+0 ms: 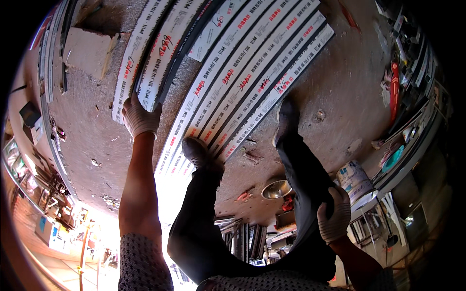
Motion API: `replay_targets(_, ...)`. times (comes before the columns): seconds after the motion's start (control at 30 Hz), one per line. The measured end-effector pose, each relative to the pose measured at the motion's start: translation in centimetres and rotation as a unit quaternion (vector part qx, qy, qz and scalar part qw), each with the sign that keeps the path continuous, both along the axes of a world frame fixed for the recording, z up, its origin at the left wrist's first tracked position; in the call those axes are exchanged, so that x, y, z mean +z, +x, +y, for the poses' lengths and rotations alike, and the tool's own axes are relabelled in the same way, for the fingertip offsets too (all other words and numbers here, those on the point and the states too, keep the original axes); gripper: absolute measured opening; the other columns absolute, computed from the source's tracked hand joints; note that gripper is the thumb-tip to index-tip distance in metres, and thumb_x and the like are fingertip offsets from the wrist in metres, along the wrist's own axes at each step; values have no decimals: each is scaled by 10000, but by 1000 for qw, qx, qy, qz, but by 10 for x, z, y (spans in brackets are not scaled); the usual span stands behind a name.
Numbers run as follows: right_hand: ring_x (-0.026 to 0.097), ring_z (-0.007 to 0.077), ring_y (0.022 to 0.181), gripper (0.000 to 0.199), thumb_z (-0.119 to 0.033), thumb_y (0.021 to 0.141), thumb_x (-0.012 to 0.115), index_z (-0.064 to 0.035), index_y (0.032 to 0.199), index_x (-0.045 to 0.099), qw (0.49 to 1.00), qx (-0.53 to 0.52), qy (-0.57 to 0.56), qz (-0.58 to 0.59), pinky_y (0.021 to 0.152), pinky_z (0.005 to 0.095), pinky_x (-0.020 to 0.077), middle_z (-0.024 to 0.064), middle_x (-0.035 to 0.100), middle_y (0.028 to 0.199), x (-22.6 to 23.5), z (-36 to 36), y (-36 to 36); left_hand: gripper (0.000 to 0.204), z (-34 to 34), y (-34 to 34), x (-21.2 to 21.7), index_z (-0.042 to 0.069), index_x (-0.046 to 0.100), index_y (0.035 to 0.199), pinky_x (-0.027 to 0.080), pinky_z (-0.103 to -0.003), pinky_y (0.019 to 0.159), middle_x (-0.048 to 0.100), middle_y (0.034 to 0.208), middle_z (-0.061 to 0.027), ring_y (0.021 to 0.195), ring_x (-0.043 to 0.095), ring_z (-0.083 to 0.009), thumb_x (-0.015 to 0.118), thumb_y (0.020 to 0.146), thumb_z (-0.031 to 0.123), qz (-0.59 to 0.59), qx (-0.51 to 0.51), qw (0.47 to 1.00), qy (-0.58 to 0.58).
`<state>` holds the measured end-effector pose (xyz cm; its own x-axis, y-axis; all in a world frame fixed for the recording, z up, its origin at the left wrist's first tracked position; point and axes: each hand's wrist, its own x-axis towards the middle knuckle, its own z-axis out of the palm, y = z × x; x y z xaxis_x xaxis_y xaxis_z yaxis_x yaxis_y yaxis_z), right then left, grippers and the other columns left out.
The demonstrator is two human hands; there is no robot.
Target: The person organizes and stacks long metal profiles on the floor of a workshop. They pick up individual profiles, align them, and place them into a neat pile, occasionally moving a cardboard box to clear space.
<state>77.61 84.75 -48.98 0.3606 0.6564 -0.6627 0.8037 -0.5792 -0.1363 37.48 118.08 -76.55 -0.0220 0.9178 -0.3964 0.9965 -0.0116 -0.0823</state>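
My left hand (141, 116), in a pale work glove, is closed round the near end of a long profile strip (159, 65) wrapped in white printed film with dark edges. Another white strip (127, 80) lies close along its left side. To the right, several white-wrapped profile strips (233, 72) lie side by side on the floor, some with red handwritten marks. One of my shoes (196, 151) is on their near ends. My right hand (336, 214), gloved too, rests on my right leg near the knee, thumb apart from the fingers, and holds nothing visible.
A cardboard piece (90, 52) lies at the upper left. On the right are a long red tool (394, 92), a stained bucket (354, 178) and a teal round item (392, 157). A metal bowl (276, 189) sits near my right leg. Small debris is scattered over the floor (335, 106).
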Motion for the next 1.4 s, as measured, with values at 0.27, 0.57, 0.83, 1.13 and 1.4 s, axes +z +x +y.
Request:
replay_targets(0.27,550,430,1258,502,-200,923,660,-26,1384,559,997,-73,10,30,1076,516,468,256,547,1363,0,-23,6,682,-81,-13,18,15,571,1401,428,-526,1118,563,1352,-246,1284,514,-406,748,859,389,-46,-14,999,17)
replay_targets(0.57,552,421,1264,498,-287,923,649,-63,1360,567,991,-125,-27,39,1076,523,461,231,526,1384,-1,-38,8,397,-179,55,73,-1,690,1207,558,-367,914,728,1056,-159,1023,714,-276,736,939,288,-317,93,888,-319)
replay_targets(0.83,633,390,1137,436,-314,901,647,-45,1243,648,983,-174,-16,53,982,527,519,209,617,1268,-1,-46,14,334,-175,182,187,10,696,1232,562,-320,889,735,1093,-119,984,720,-205,714,980,228,-364,97,861,-343)
replay_targets(1.13,603,378,1178,411,-311,899,639,-77,1236,642,965,-224,-69,116,1015,508,497,196,612,1264,22,-35,39,278,-144,174,286,-20,713,1183,534,-271,751,736,990,-46,831,650,-115,723,989,179,-380,185,853,-307)
replay_targets(1.4,631,406,1219,447,-354,915,570,-111,1276,671,907,-381,-7,181,1016,493,518,223,655,1302,43,-73,56,269,-105,207,368,45,723,1122,479,-261,632,698,837,-6,709,611,-103,744,972,267,-325,201,871,-308)
